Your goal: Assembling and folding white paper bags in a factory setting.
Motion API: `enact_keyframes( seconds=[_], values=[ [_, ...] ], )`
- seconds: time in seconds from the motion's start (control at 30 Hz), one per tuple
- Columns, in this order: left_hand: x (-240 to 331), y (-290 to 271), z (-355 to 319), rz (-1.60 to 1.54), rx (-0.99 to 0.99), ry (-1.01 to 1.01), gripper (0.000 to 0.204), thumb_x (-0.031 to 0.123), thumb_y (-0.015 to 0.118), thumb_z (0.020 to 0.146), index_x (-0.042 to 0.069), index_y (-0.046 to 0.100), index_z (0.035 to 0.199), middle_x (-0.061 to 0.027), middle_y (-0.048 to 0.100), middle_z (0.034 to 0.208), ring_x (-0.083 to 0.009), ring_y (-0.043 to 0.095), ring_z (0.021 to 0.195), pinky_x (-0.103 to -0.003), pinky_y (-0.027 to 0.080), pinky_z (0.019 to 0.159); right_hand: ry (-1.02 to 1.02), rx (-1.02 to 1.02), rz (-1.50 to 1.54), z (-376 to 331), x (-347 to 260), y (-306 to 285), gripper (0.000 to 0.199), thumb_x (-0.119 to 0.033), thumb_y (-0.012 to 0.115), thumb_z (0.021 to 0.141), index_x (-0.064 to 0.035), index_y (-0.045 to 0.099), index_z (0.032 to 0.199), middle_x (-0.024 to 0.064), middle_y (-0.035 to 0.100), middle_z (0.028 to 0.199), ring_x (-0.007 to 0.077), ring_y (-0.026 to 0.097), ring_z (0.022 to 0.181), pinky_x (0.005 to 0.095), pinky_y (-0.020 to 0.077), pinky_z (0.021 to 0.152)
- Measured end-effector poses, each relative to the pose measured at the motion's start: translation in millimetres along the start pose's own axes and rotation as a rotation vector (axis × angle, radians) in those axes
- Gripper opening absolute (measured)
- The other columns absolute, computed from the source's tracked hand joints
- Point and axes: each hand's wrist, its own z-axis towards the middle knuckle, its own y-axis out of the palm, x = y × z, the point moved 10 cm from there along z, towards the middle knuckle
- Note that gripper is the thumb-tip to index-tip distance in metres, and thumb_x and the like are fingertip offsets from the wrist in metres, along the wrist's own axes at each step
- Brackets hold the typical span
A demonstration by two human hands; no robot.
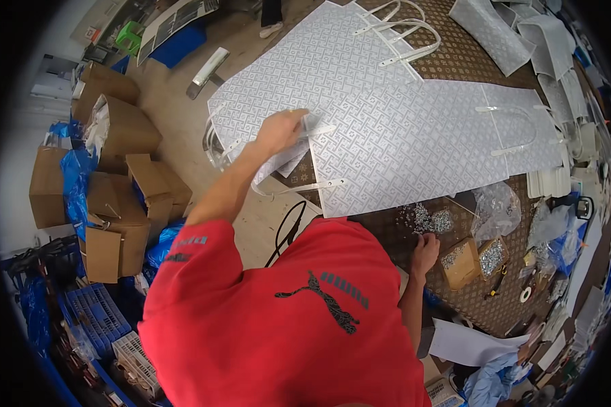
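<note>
Silver-grey patterned bag panels [394, 146] with white strap handles lie spread over the table. My left hand [282, 133] is closed at the left edge of the upper panel, beside the end of a white handle [322, 130]. What its fingertips grip is hidden. A second end of the handles [332, 183] is fixed lower on that edge. At the table's near side, my right hand [425, 254] has bent fingers, drawn together next to a loose pile of small metal rivets [422, 220]. Anything in those fingers is too small to make out.
Two open boxes of small metal parts [460, 261] stand right of my right hand, near a clear plastic bag [495, 210] and yellow-handled pliers [497, 279]. More handled panels [404, 34] lie at the far side. Cardboard boxes [119, 224] crowd the floor at left.
</note>
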Motion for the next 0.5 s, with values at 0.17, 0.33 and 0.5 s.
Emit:
enact_keyframes(
  seconds=[0.17, 0.33, 0.5],
  values=[
    [2, 88, 22, 0.632, -0.280, 0.578, 0.086, 0.007, 0.062, 0.079, 0.014, 0.025, 0.156, -0.0149, 0.021, 0.162, -0.0327, 0.021, 0.150, -0.048, 0.022, 0.121, -0.043, 0.010, 0.022, 3, 5, 6, 0.014, -0.018, 0.064, 0.090, -0.0058, 0.064, 0.098, 0.0160, 0.064, 0.096, 0.0390, 0.061, 0.090, 0.0491, 0.0495, 0.078],
    [-19, 115, 31, 0.558, -0.230, 0.571, 0.078, 0.000, 0.056, 0.079, 0.008, 0.030, 0.153, -0.0199, 0.030, 0.158, -0.0366, 0.030, 0.146, -0.052, 0.030, 0.117, -0.005, 0.120, 0.205, 9, 3, -20, 0.010, -0.011, 0.063, 0.089, -0.0030, 0.066, 0.095, 0.0178, 0.066, 0.089, 0.0388, 0.063, 0.088, 0.0473, 0.0501, 0.078],
    [-15, 93, 56, 0.253, -0.089, 0.739, 0.059, 0.000, 0.056, 0.079, 0.007, 0.052, 0.137, -0.0191, 0.052, 0.139, -0.0365, 0.048, 0.129, -0.052, 0.038, 0.107, -0.065, 0.291, 0.167, 29, -24, -64, 0.010, -0.009, 0.061, 0.090, -0.0040, 0.067, 0.096, 0.0172, 0.066, 0.091, 0.0360, 0.065, 0.090, 0.0454, 0.0510, 0.077]
  ],
)
